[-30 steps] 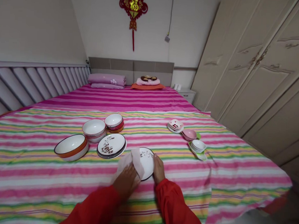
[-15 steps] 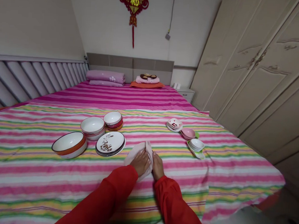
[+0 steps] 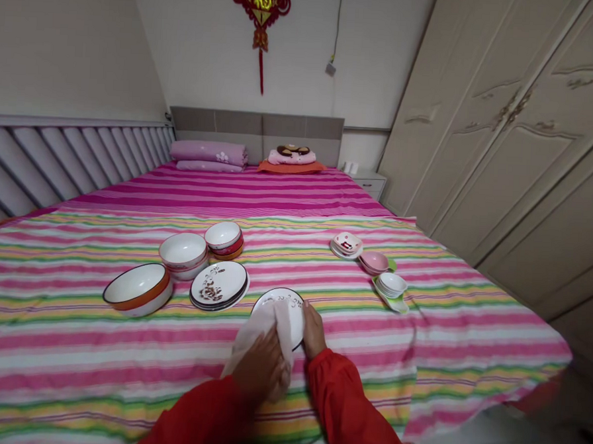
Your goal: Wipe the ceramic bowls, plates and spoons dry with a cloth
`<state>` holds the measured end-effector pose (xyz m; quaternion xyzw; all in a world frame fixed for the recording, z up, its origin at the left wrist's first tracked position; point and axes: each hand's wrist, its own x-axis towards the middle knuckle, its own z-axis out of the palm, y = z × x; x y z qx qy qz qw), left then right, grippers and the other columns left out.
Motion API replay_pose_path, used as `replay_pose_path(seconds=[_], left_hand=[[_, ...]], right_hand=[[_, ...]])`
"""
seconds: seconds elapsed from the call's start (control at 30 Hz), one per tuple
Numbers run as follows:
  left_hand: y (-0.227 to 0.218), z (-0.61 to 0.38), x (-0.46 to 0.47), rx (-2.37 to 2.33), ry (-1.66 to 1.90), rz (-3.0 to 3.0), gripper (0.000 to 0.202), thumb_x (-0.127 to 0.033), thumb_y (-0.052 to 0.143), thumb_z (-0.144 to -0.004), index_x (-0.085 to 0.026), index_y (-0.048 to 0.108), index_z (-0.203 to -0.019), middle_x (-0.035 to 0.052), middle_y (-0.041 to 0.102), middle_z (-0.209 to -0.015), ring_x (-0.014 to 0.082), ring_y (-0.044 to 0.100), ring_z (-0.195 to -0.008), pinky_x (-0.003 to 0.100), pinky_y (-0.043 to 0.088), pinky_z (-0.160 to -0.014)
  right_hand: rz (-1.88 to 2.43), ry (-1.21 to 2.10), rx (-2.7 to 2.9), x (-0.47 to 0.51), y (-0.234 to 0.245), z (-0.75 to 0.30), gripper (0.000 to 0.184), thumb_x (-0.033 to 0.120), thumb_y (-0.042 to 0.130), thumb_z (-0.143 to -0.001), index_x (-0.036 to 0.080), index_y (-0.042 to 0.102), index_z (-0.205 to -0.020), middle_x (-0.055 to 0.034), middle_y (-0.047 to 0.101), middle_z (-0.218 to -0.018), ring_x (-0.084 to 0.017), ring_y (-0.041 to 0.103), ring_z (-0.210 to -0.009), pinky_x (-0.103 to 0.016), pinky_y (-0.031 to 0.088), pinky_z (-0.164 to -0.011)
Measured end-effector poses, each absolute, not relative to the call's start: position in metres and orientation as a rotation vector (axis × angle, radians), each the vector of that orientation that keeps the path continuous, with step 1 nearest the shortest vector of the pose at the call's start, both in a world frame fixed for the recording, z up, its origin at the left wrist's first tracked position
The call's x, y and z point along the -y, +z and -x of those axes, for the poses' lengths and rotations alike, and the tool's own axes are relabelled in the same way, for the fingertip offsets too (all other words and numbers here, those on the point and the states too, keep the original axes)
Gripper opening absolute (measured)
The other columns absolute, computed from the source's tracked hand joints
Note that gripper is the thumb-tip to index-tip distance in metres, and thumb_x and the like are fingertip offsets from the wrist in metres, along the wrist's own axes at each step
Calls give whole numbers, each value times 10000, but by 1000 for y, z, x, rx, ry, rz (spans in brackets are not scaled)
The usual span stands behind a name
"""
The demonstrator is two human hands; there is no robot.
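A white plate (image 3: 295,321) with a dark rim and a floral print lies in front of me on the striped cloth. My right hand (image 3: 313,330) grips its right edge. In my left hand (image 3: 261,369) is a pale cloth (image 3: 245,342), bunched over the plate's left and near part, which it hides. Just left of this plate sits a stack of similar plates (image 3: 219,284), the top one with a brown flower pattern.
Farther left stand an orange-banded bowl (image 3: 146,300), a stack of white bowls (image 3: 183,252) and a red-sided bowl stack (image 3: 225,238). To the right are small square dishes (image 3: 348,243), a pink bowl (image 3: 374,261) and small white bowls (image 3: 391,283) on a green-edged dish.
My left hand has drawn the cloth toward me and to the left, uncovering much of the plate. My right hand stays at the plate's right edge.
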<state>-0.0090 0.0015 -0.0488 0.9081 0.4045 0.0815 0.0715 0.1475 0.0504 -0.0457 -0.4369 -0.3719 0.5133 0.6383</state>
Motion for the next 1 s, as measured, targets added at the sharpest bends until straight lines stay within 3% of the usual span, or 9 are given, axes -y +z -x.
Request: replay_pose_path(seconds=[0.13, 0.33, 0.53, 0.67, 0.77, 0.83, 1.0], left_hand=[[-39, -24, -7, -1119, 347, -2736, 494, -301, 314, -909, -158, 306, -1382, 106, 370, -1427, 238, 271, -1341, 446, 265, -1087], [-25, -42, -59, -1290, 332, -2615, 523, -289, 289, -908, -100, 261, -1395, 149, 306, -1454, 243, 238, -1355, 467, 241, -1093], [-30, -13, -79, -1562, 314, -2495, 521, -290, 350, -882, -59, 359, -1348, 201, 349, -1418, 307, 277, -1332, 513, 247, -1074], [-45, 16, -57, -1570, 341, -2574, 489, -290, 313, -902, -69, 395, -1331, 176, 392, -1398, 307, 282, -1329, 528, 231, -1067], [-57, 35, -37, -1382, 347, -2711, 575, -441, 404, -865, -121, 391, -1343, 163, 409, -1391, 304, 315, -1312, 499, 251, -1060], [-59, 44, -29, -1247, 312, -2763, 691, -533, 501, -787, -144, 390, -1347, 164, 410, -1391, 314, 338, -1296, 493, 266, -1052], [-48, 48, -28, -1091, 346, -2734, 490, -329, 499, -830, -197, 454, -1300, 102, 491, -1341, 236, 425, -1247, 437, 275, -1070]], right_hand=[[1067, 1146, 852, -49, -39, -150, 455, 594, 488, -780, 179, 645, -678, -17, 642, -635, -175, 558, -621, -292, 448, -627], [978, 1194, 870, -53, -41, -151, 477, 586, 495, -775, 149, 680, -822, -74, 696, -788, -214, 618, -746, -320, 480, -680], [1011, 1161, 874, -58, -57, -150, 453, 562, 593, -705, 133, 690, -809, -41, 660, -602, -193, 584, -582, -298, 462, -526], [972, 1176, 809, -59, -60, -152, 450, 496, 636, -687, 140, 682, -958, -63, 708, -815, -201, 617, -715, -300, 484, -615], [951, 1200, 736, -60, -59, -154, 447, 421, 683, -659, 163, 670, -1023, -63, 698, -974, -204, 618, -854, -299, 477, -729], [943, 1255, 686, -60, -58, -155, 444, 390, 705, -639, 167, 673, -1022, -60, 701, -976, -205, 621, -854, -301, 473, -737], [800, 1415, 634, -55, -47, -156, 398, 345, 735, -611, 157, 695, -960, -62, 723, -898, -210, 642, -777, -309, 481, -698]])
